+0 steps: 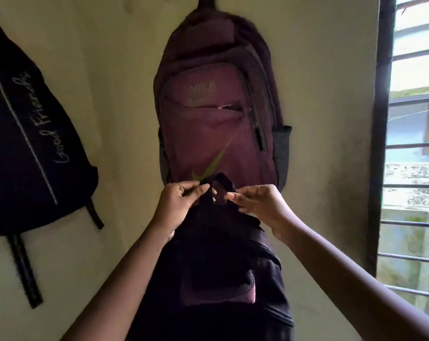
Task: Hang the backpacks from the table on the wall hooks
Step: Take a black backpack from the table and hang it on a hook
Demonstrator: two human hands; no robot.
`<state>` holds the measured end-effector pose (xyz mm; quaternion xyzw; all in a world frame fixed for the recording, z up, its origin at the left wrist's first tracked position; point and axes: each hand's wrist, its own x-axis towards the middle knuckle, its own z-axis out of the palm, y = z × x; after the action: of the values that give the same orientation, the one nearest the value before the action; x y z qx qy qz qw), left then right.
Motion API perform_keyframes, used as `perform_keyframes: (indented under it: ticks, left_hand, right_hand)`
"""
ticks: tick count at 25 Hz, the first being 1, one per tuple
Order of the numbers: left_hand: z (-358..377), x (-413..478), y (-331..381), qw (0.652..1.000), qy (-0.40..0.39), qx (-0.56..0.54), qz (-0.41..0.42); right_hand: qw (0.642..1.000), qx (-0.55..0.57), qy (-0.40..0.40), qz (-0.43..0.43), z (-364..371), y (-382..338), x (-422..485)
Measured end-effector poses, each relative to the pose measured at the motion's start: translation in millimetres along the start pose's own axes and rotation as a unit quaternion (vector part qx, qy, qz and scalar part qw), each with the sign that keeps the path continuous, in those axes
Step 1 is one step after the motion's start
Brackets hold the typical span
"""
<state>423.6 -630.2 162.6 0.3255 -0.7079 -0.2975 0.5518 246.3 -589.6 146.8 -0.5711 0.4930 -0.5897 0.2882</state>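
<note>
Dark pack (215, 267) hangs upright, long axis vertical, straight below both hands and in front of the maroon pack (215, 119) already on the wall (319, 119). Its loop (219, 182) stands up between the hands, equally near each. The left hand (181, 205) pinches its left side and the right hand (260, 205) its right, fingers curled. No free hook shows, so the lift probably goes up and sideways. The fabric is near-black, with a pinkish mesh pocket. A black pack (31, 143) hangs further left.
</note>
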Motion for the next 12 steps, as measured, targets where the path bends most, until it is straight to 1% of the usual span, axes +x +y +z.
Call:
perform_keyframes:
  ticks: [3, 7, 9, 12]
  left_hand:
    - [5.8, 35.3, 27.9, 0.999, 0.013, 0.005, 0.052]
    - [19.0, 84.8, 65.2, 0.989, 0.053, 0.054, 0.131]
    - [26.6, 110.7, 89.8, 0.982, 0.080, 0.068, 0.158]
    - [35.0, 142.3, 126.7, 0.962, 0.120, 0.108, 0.219]
  right_hand:
    - [0.999, -0.016, 0.037, -0.036, -13.3, -34.8, 30.6]
    - [0.988, -0.071, 0.095, -0.096, -34.2, -88.7, 68.7]
    - [0.978, -0.109, 0.124, -0.131, -50.4, -122.1, 85.3]
    - [0.956, -0.170, 0.168, -0.172, -74.6, -169.1, 103.3]
